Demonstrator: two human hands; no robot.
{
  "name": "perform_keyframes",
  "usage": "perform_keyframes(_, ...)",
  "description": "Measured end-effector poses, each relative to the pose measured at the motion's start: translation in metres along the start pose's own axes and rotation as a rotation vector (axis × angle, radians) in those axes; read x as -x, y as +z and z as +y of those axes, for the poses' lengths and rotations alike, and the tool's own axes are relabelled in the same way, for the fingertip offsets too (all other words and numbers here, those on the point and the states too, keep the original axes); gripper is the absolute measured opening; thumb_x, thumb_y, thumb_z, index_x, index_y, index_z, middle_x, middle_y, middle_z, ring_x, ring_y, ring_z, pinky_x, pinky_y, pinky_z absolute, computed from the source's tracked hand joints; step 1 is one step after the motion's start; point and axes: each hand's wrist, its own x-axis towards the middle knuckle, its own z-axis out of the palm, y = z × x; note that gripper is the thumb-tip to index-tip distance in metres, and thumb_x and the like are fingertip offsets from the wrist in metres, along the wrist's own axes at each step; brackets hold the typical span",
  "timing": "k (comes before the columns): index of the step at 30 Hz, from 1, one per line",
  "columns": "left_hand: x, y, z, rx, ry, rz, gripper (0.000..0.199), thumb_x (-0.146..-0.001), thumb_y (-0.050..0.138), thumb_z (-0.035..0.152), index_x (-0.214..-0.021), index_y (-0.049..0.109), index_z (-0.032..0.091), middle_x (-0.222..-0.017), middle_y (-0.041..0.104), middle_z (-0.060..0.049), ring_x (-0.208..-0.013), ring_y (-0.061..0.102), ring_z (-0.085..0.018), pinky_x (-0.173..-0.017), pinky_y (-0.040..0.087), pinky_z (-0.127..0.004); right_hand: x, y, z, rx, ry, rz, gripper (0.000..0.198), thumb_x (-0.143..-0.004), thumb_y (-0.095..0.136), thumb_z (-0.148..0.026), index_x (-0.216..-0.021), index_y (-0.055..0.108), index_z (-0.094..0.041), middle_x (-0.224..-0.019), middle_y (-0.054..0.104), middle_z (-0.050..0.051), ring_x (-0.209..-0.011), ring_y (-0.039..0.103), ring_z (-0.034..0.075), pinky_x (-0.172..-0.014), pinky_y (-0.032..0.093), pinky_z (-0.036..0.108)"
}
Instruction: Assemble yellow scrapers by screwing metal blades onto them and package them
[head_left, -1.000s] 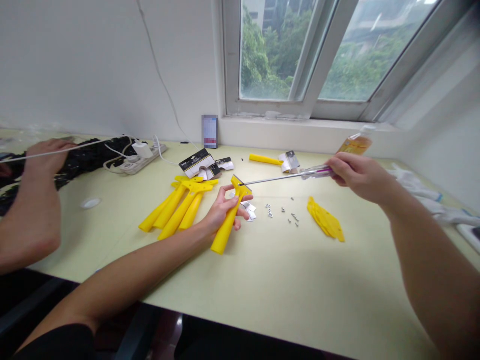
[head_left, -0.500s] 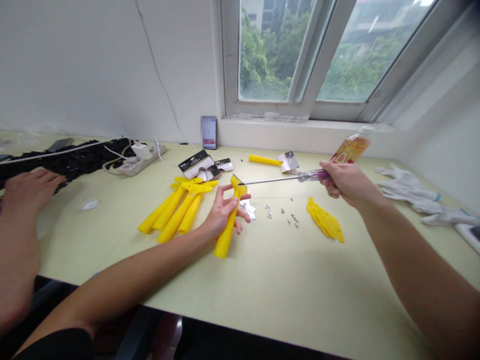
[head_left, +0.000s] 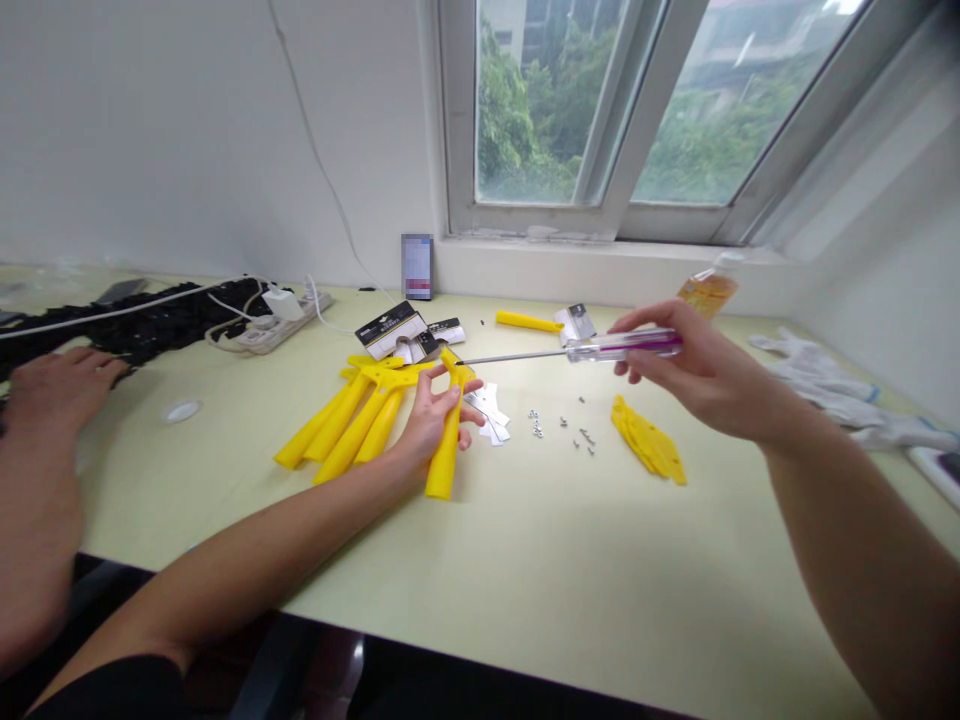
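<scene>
The yellow scraper (head_left: pixel 444 455) is held slanted. The purple-and-clear-handled screwdriver (head_left: pixel 581 350) is nearly level, its tip at the scraper's head.

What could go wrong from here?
Slip: the screwdriver in the right hand has its tip at the head of the yellow scraper handle, near the left hand's fingers; it might skid into them.
Scatter: screws and nuts lie loose on the table; a sweeping arm could disperse them.
</scene>
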Motion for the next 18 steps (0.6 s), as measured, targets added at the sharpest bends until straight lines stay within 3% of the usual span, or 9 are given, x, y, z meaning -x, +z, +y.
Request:
perform_keyframes(2,0.001,-0.001,-0.001,0.015,0.016,-0.027,0.034,-0.097,0.049,0.028,-0.126,0.037,0.039,-0.118,0.068,0.003,-0.082,0.071,-0.02,-0.043,0.044,-0.016,0.0,0.001,-0.001,0.075,0.124,0.172,0.028,-0.09,0.051,-0.054,-0.093,0.054,-0.026,-0.066,0.06,0.002,-0.054,0.056,0.018,-0.051,0.048,0.033)
perform_keyframes(4,0.001,-0.002,-0.003,0.04,0.036,-0.054,0.035,-0.096,0.051,0.029,-0.127,0.038,0.038,-0.117,0.069,0.002,-0.084,0.071,-0.022,-0.043,0.045,-0.015,-0.002,0.003,0.001,0.055,0.18,0.25,0.029,-0.09,0.048,-0.055,-0.091,0.054,-0.026,-0.064,0.058,0.001,-0.049,0.053,0.017,-0.047,0.045,0.033)
perform_keyframes(7,-0.001,-0.003,-0.006,0.073,0.042,-0.07,0.032,-0.096,0.05,0.03,-0.125,0.04,0.038,-0.116,0.07,0.002,-0.087,0.071,-0.024,-0.043,0.045,-0.015,-0.005,0.005,0.006,-0.173,0.068,0.113,0.031,-0.087,0.055,-0.052,-0.108,0.048,-0.03,-0.088,0.064,0.002,-0.062,0.061,0.019,-0.056,0.053,0.035)
perform_keyframes(8,-0.001,-0.004,-0.006,0.084,0.036,-0.07,0.032,-0.095,0.05,0.029,-0.124,0.04,0.038,-0.116,0.07,0.002,-0.088,0.071,-0.024,-0.043,0.045,-0.016,-0.005,0.005,0.008,-0.193,0.056,0.107,0.032,-0.087,0.056,-0.052,-0.109,0.047,-0.031,-0.088,0.064,0.002,-0.061,0.061,0.018,-0.056,0.053,0.036)
perform_keyframes(11,-0.003,-0.005,-0.008,0.12,0.015,-0.066,0.032,-0.094,0.051,0.029,-0.123,0.042,0.039,-0.116,0.07,0.002,-0.089,0.071,-0.025,-0.043,0.045,-0.017,-0.006,0.006,0.011,-0.057,0.142,0.236,0.029,-0.092,0.046,-0.055,-0.102,0.05,-0.028,-0.068,0.059,-0.001,-0.047,0.052,0.015,-0.048,0.047,0.033)
perform_keyframes(12,-0.004,-0.005,-0.008,0.129,0.012,-0.065,0.032,-0.094,0.051,0.028,-0.123,0.042,0.039,-0.116,0.07,0.002,-0.088,0.072,-0.025,-0.042,0.045,-0.017,-0.006,0.006,0.01,-0.049,0.143,0.237,0.03,-0.091,0.047,-0.055,-0.105,0.05,-0.028,-0.072,0.061,0.0,-0.047,0.052,0.015,-0.048,0.047,0.033)
perform_keyframes(15,-0.004,-0.005,-0.009,0.141,0.013,-0.069,0.034,-0.092,0.053,0.027,-0.122,0.042,0.04,-0.116,0.07,0.002,-0.084,0.072,-0.025,-0.041,0.045,-0.018,-0.006,0.006,0.01,-0.189,0.025,0.12,0.042,-0.086,0.058,-0.051,-0.12,0.045,-0.031,-0.112,0.063,0.006,-0.066,0.064,0.019,-0.057,0.054,0.038)
perform_keyframes(16,-0.004,-0.005,-0.009,0.144,0.015,-0.076,0.035,-0.092,0.054,0.027,-0.121,0.042,0.041,-0.116,0.07,0.001,-0.083,0.072,-0.024,-0.04,0.045,-0.018,-0.006,0.006,0.01,-0.187,0.015,0.133,0.042,-0.085,0.059,-0.051,-0.119,0.046,-0.031,-0.114,0.062,0.007,-0.069,0.065,0.02,-0.059,0.055,0.039)
perform_keyframes(18,-0.004,-0.004,-0.01,0.155,0.024,-0.087,0.039,-0.09,0.057,0.027,-0.122,0.04,0.04,-0.118,0.069,-0.001,-0.079,0.072,-0.023,-0.039,0.044,-0.019,-0.006,0.006,0.012,-0.086,0.07,0.253,0.034,-0.089,0.052,-0.054,-0.112,0.051,-0.029,-0.098,0.066,0.007,-0.069,0.066,0.022,-0.059,0.055,0.041)
